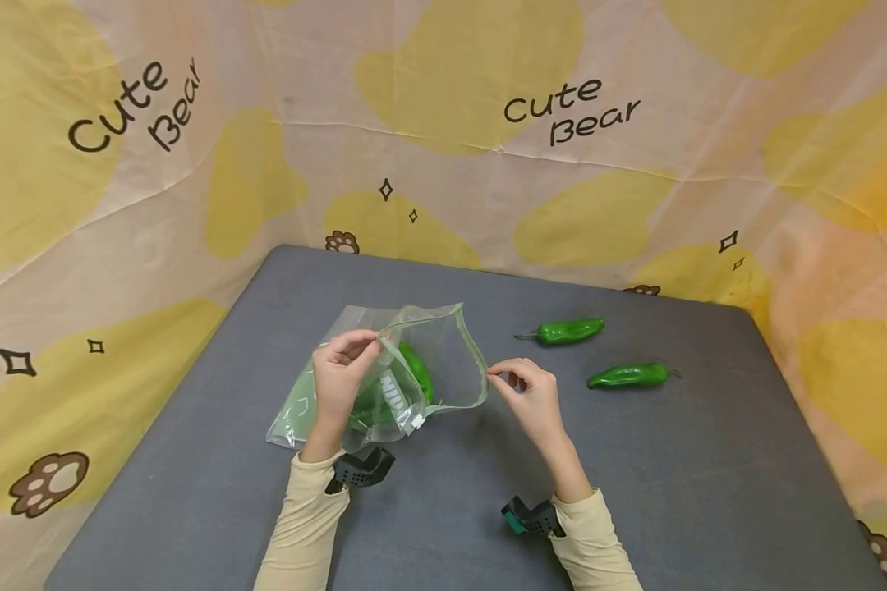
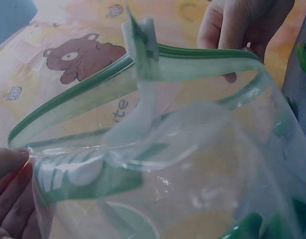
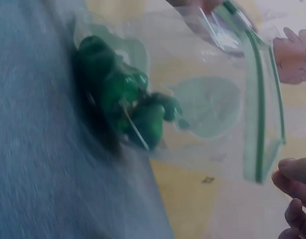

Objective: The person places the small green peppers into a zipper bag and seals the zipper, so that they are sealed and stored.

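A clear zip bag with green trim and a white slider lies tilted with its mouth spread wide toward the right. Several green peppers show through its plastic. My left hand pinches the left side of the mouth between thumb and fingers. At the opposite side of the rim, my right hand has thumb and forefinger together on the edge. Two more green peppers, one farther back and one nearer, lie on the table to the right of the bag.
The grey table runs back to a patterned cloth backdrop that hangs behind it and along both sides. A dark camera mount sits on the left wrist, another on the right.
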A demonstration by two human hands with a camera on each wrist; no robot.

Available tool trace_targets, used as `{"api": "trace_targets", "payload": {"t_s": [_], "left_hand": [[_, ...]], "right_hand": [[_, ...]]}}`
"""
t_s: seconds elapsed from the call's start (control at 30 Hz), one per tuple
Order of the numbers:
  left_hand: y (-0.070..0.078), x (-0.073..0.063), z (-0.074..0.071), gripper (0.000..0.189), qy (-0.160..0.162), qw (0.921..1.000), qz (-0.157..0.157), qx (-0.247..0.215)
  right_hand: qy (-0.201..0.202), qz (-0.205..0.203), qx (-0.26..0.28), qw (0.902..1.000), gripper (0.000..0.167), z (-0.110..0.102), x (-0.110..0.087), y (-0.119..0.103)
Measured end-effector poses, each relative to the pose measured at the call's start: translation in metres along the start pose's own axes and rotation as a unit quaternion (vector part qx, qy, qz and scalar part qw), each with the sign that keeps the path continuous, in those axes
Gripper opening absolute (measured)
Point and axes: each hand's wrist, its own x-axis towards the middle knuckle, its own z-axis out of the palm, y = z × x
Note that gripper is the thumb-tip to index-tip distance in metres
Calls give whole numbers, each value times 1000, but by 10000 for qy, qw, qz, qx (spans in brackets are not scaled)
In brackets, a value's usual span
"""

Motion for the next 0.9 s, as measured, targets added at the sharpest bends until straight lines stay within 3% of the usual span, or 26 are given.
{"api": "trace_targets", "payload": {"t_s": [0.1, 0.2, 0.43, 0.53, 0.73, 0.8, 0.87, 0.9], "left_hand": [[0, 0, 0, 23, 42, 10000, 14, 37], [0, 0, -1, 23, 68, 10000, 0, 62], [1, 1, -1, 8, -19, 10000, 25, 2], [0, 1, -2, 11, -68, 10000, 18, -16], [0, 1, -2, 23, 19, 10000, -62, 19], [0, 1, -2, 21, 58, 9999, -62, 96], [0, 1, -2, 18, 84, 9998, -64, 161], [0, 1, -2, 17, 88, 9998, -59, 196]], "right_hand": [[118, 37, -143, 9998, 15, -10, 2, -5], [228, 113, -168, 9995, 13, -19, -2, 11], [719, 184, -296, 9968, 7, -36, -26, 103], [1043, 329, -660, 9918, 7, -46, -33, 137], [1386, 768, -386, 9866, 6, -79, -33, 133], [1483, 926, -468, 9835, 6, -87, -35, 137], [1602, 1031, -973, 9768, 7, -91, -40, 156], [1591, 1121, -819, 9775, 7, -95, -39, 153]]}}
